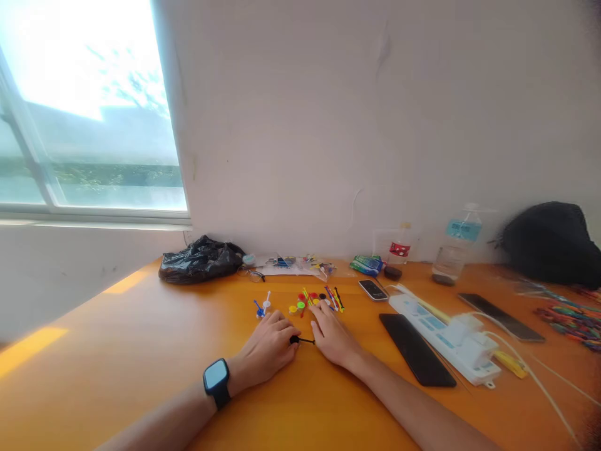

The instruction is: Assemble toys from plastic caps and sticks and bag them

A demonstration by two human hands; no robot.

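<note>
My left hand (268, 348), with a dark watch on its wrist, rests low over the table with its fingers curled. Between its fingertips is the round end of a small black stick piece (306, 341), whose thin shaft points right. My right hand (332, 332) lies just past the tip of that shaft, thumb and fingers apart, its fingertips at the near edge of a pile of coloured sticks and round pieces (301, 305). Beyond my left fingers stand a blue stick piece (259, 309) and a white stick piece (267, 303) on round bases.
Along the wall are a black plastic bag (201, 260), clear packets of small parts (319, 266), a green-blue wrapper (367, 265) and bottles (451, 254). To the right lie a black slab (416, 349), a power strip (441, 335) with cables, a phone (500, 316) and colourful cords (570, 319).
</note>
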